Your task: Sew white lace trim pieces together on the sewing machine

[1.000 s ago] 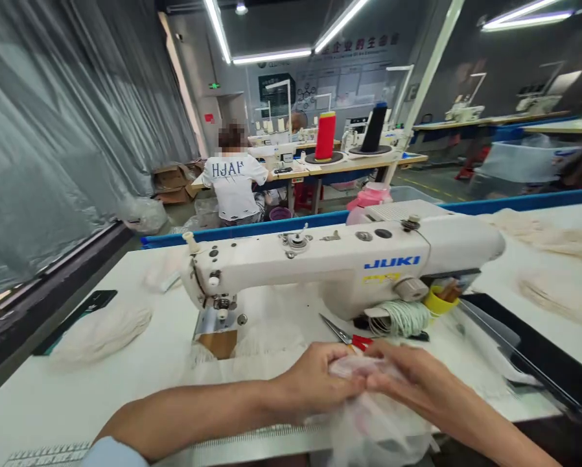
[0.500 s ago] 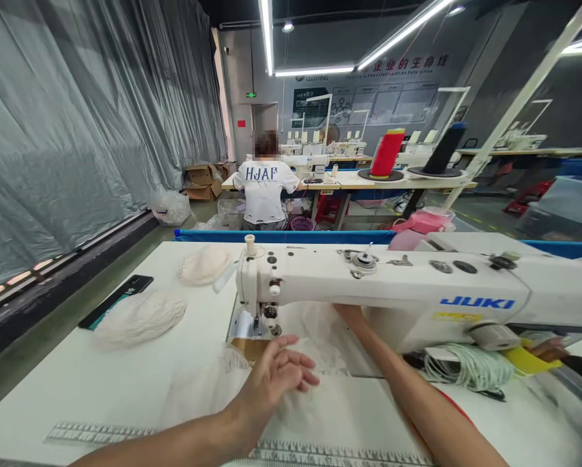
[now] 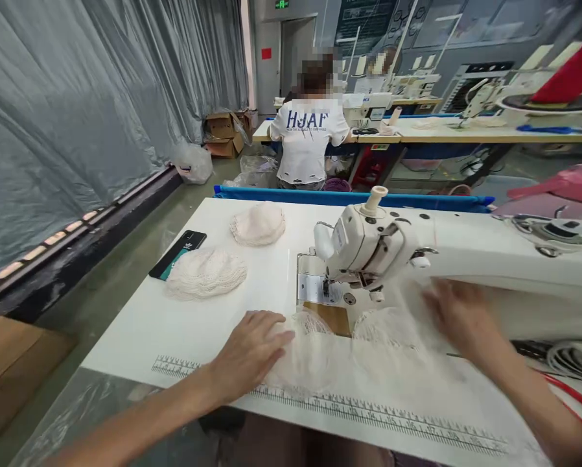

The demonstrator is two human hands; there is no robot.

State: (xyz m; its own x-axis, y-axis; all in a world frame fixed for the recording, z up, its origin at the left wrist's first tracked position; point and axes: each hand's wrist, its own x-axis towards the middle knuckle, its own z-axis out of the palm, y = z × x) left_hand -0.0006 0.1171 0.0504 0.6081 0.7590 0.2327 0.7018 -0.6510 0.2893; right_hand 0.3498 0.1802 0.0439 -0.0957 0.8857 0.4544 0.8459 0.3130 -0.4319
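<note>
My left hand lies flat, fingers stretched out, on the white table at the left edge of a sheer white lace piece. The lace spreads in front of the white sewing machine, close to its needle plate. My right hand is blurred by motion and rests on the lace under the machine arm; its fingers look spread.
Two heaps of cream lace and a dark phone lie on the table's left part. A ruler strip runs along the front edge. A person in a white shirt sits at another table behind. A cardboard box stands on the floor at left.
The view has swung left and down. My hands left the plastic bag and came onto the lace by the needle; the right hand drew back from behind the machine arm.
</note>
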